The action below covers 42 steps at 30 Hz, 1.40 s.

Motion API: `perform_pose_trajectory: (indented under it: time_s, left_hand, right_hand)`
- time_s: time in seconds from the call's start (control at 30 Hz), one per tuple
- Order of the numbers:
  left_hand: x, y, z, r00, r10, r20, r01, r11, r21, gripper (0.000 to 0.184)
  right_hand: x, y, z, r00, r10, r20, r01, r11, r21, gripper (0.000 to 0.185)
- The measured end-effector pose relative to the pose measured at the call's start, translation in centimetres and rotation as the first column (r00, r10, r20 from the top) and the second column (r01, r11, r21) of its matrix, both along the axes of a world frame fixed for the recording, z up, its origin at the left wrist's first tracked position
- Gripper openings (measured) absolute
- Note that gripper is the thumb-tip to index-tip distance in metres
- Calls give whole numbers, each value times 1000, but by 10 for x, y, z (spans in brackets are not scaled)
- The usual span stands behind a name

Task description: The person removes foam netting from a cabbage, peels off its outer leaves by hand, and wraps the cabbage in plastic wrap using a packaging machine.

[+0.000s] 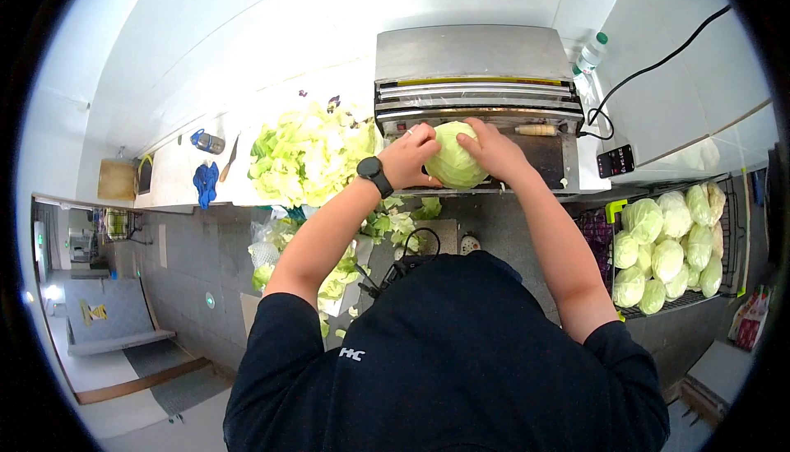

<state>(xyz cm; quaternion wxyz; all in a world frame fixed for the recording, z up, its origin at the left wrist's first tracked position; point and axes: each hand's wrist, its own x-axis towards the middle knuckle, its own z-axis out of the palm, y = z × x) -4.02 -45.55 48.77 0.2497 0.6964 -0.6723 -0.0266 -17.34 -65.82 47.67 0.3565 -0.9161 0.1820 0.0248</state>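
A round pale-green cabbage [454, 160] sits at the front of a metal wrapping machine [469, 50], between my two hands. My left hand [409, 157], with a black watch at the wrist, grips its left side with curled fingers. My right hand [496, 152] is closed around the upper right side, thumb pressed on top. The undersides of the fingers are hidden behind the cabbage. Whether film covers the cabbage I cannot tell. Left of the machine lies a large heap of loose cabbage leaves [309, 152].
A crate of cabbages [668, 246] stands at the right. A phone [615, 161] and a bottle [590, 54] are beside the machine, near a black cable [671, 50]. Leftward on the counter lie a knife [231, 158], blue cloth [206, 185] and a jar [207, 141]. Fallen leaves [397, 226] lie below.
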Motion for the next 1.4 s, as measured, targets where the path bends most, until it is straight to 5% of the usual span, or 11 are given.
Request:
perform_pose_trajectory:
  time_s: [0.3, 0.47, 0.57, 0.97, 1.17, 1.27, 1.33, 1.4]
  left_hand:
    - [2, 4, -16, 989, 55, -140, -53, 998, 16, 67]
    - [-19, 4, 4, 993, 57, 107, -35, 981, -193, 76]
    - [-30, 6, 1, 994, 11, 110, 1, 994, -105, 73]
    - [-28, 15, 8, 987, 119, 108, -106, 986, -126, 41]
    - [-25, 16, 4, 968, 34, 250, 32, 966, -256, 22]
    - [-24, 17, 0, 967, -18, 256, 72, 976, -203, 22]
    - [-25, 16, 3, 966, -23, 258, 86, 969, -233, 22]
    - [-28, 12, 7, 959, -29, 282, 87, 977, -197, 23]
  right_hand:
    - [1, -7, -14, 1000, -23, 18, 22, 999, 30, 66]
    - [-4, -3, -12, 997, -38, 65, 34, 998, 58, 65]
    - [-3, 5, -9, 996, -79, 46, 75, 994, 73, 64]
    - [9, 13, -12, 973, -229, 9, 227, 967, 115, 68]
    - [8, 12, -13, 969, -246, -6, 245, 963, 110, 72]
    - [3, 19, -10, 963, -269, 34, 265, 960, 93, 60]
    - [0, 27, -8, 864, -122, 489, 246, 949, -197, 44]
    - [1, 30, -10, 901, -104, 422, 175, 976, -133, 39]
